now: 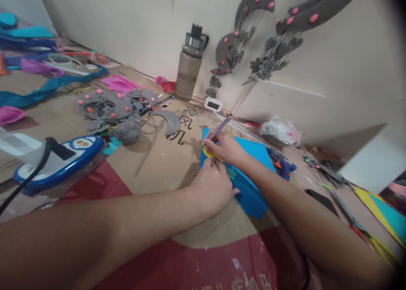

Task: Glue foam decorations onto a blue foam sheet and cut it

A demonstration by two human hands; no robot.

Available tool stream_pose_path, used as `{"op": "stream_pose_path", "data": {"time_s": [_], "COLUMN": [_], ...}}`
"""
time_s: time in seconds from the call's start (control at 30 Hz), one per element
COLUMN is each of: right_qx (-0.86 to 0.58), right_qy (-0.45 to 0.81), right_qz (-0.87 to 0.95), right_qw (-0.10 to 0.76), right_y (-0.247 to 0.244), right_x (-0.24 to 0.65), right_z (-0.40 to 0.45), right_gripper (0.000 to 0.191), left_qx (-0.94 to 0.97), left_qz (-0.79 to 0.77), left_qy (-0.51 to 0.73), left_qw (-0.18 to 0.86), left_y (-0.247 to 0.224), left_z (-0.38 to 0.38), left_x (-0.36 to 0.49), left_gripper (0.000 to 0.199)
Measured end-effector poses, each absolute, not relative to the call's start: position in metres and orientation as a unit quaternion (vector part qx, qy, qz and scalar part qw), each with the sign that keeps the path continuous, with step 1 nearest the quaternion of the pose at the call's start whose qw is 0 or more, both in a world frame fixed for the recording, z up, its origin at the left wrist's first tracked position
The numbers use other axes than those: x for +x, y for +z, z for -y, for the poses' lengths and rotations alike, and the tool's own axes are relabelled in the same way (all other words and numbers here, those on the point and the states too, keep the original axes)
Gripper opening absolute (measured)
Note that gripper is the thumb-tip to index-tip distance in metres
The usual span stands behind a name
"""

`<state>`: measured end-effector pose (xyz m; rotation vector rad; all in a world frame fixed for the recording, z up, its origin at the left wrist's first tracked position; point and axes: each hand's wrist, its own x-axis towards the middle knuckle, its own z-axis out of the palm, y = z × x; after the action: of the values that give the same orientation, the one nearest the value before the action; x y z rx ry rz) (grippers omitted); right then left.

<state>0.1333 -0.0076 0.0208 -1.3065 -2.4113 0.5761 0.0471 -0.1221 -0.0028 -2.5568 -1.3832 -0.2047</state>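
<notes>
My right hand (226,146) is closed round a purple pen (220,128), its tip down at a yellow piece (209,153) that lies on a blue sheet (253,152). Just below, my left hand (214,186) presses down with bent fingers at the lower edge of the yellow piece, its thumb pointing right over the blue sheet. Between the hands and the sheet's lower part shows a small green shape (231,172). Part of the yellow piece is hidden by my fingers.
A water bottle (189,66) and a small clock (213,104) stand by the wall. Grey felt crescents (106,104) and yarn (127,131) lie left, beyond a blue-white lamp base (63,159). Right are a glue gun (282,163), scissors (347,212) and a plastic bag (279,130).
</notes>
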Motion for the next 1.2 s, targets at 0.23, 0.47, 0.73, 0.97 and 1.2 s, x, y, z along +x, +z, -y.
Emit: {"op": "stream_pose_path", "data": {"time_s": [0.23, 0.47, 0.73, 0.97, 1.2], "right_qx": [-0.457, -0.467, -0.48, -0.485, -0.486], "right_qy": [0.187, 0.182, 0.167, 0.166, 0.17], "right_qz": [0.852, 0.848, 0.847, 0.845, 0.842], "right_qw": [0.175, 0.169, 0.155, 0.153, 0.16], "right_y": [0.0199, 0.0226, 0.0241, 0.0236, 0.023], "right_x": [0.1325, 0.1303, 0.1285, 0.1277, 0.1274], "right_z": [0.0066, 0.0077, 0.008, 0.0065, 0.0066], "right_gripper": [0.017, 0.016, 0.018, 0.018, 0.017], "left_qx": [-0.87, -0.871, -0.873, -0.872, -0.872], "left_qz": [0.475, 0.474, 0.473, 0.475, 0.473], "left_qy": [-0.075, -0.072, -0.076, -0.07, -0.072], "left_qw": [0.109, 0.104, 0.092, 0.095, 0.102], "left_y": [-0.0037, -0.0026, -0.0014, 0.0004, -0.0017], "left_z": [0.1226, 0.1224, 0.1223, 0.123, 0.1234], "left_x": [0.0468, 0.0468, 0.0468, 0.0463, 0.0468], "left_gripper": [0.059, 0.059, 0.059, 0.059, 0.059]}}
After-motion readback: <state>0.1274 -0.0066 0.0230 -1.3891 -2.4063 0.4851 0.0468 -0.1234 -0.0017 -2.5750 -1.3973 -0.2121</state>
